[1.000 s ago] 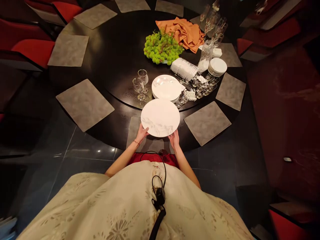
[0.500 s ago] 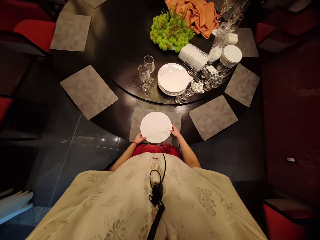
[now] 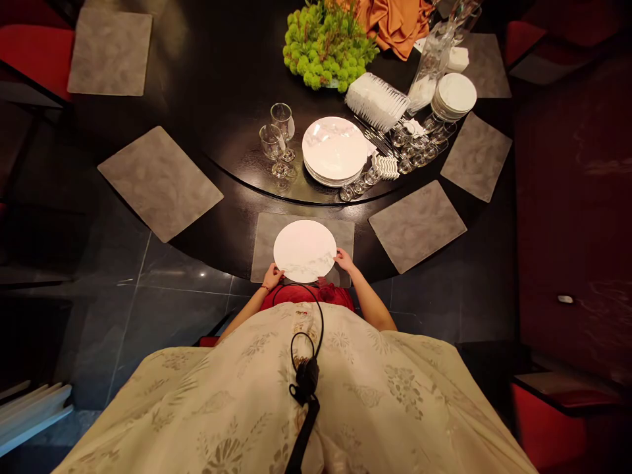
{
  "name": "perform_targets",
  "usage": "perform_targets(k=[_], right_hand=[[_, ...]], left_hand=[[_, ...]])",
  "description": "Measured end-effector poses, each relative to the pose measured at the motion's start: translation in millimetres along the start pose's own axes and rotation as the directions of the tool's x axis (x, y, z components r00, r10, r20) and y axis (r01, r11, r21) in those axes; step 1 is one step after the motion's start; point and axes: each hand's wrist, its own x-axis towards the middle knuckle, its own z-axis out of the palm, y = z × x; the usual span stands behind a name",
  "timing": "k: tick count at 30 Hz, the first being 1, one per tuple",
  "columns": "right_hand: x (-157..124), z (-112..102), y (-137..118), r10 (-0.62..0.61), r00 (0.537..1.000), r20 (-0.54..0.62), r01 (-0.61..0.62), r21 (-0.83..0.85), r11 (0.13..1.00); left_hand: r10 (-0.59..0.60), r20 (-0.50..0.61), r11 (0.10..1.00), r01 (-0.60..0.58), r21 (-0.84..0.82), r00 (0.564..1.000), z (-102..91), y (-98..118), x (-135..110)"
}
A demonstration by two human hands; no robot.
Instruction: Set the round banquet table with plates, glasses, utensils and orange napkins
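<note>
A white dinner plate [image 3: 305,249] lies on the grey placemat [image 3: 264,232] at the near edge of the round dark table [image 3: 217,79]. My left hand [image 3: 272,276] grips the plate's near left rim. My right hand [image 3: 344,261] holds its right rim, fingers curled on the edge. Beyond, on the turntable, stands a stack of white plates [image 3: 334,149] with two wine glasses [image 3: 276,139] to its left.
Grey placemats [image 3: 158,180] ring the table. On the turntable are a green plant [image 3: 323,45], an orange cloth [image 3: 395,21], white spoons [image 3: 376,101], small plates [image 3: 455,94] and small glasses [image 3: 415,150]. Red chairs [image 3: 34,46] stand around.
The plate came down from in front of the stack and now rests on the near placemat, both hands still on its rim. The view has shifted slightly left.
</note>
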Motion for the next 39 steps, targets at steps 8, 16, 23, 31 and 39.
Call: perform_targets(k=[8,16,23,31,39], right_hand=[[16.2,-11.8,-10.7,0.148,0.987,0.058,-0.148,0.003,0.989],[104.7,-151.6,-60.2,0.06,0.949,-0.308,-0.033,0.092,0.995],[182.3,-290.7,-123.1,-0.167,0.808,-0.565,0.205,0.004,0.979],[212.1,-293.1,-115.9,-0.107,0.77,-0.628,-0.178,-0.373,0.91],[199.8,-271.4,-104.1,-0.1,0.807,-0.582,-0.166,-0.387,0.907]], left_hand=[[-0.067,-0.078,0.967,0.084,0.241,0.995,-8.0,9.3,-11.3],[0.523,-0.173,0.679,-0.284,0.677,0.835,3.7,125.8,72.4],[0.481,-0.476,0.807,-0.161,0.568,0.736,111.6,249.2,180.6],[0.519,-0.581,0.792,-0.097,0.602,0.627,124.8,247.2,185.2],[0.546,-0.53,0.751,-0.099,0.653,0.649,92.5,244.2,192.6]])
